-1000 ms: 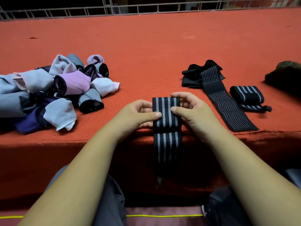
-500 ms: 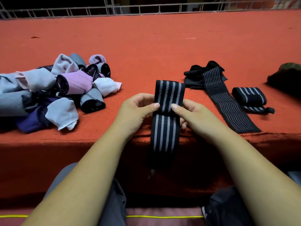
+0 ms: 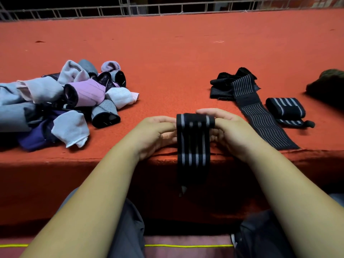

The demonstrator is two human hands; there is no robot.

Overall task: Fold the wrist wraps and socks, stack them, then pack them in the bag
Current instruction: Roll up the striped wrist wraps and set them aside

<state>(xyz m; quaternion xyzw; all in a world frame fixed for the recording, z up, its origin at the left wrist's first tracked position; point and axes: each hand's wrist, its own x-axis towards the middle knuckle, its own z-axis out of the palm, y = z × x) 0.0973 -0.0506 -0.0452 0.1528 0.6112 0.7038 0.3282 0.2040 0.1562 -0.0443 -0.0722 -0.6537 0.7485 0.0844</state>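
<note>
A black wrist wrap with grey stripes (image 3: 193, 146) lies over the front edge of the red table (image 3: 167, 62), its tail hanging down. Its top end is rolled over. My left hand (image 3: 154, 135) grips the wrap's left side, and my right hand (image 3: 229, 131) grips the right side, fingers curled over the roll. A rolled striped wrap (image 3: 286, 110) rests at the right. An unrolled wrap (image 3: 260, 116) stretches from a crumpled black heap (image 3: 227, 84). A pile of socks (image 3: 61, 101) in lilac, grey and purple sits at the left.
A dark bag-like object (image 3: 329, 86) shows at the right edge. A metal railing (image 3: 167, 8) runs along the table's far side. Below the table edge are my knees in grey trousers (image 3: 126, 229).
The wrap's top end stood up half a second ago; now it is folded down toward me into a roll under both hands' fingers. The hanging tail has shortened a little.
</note>
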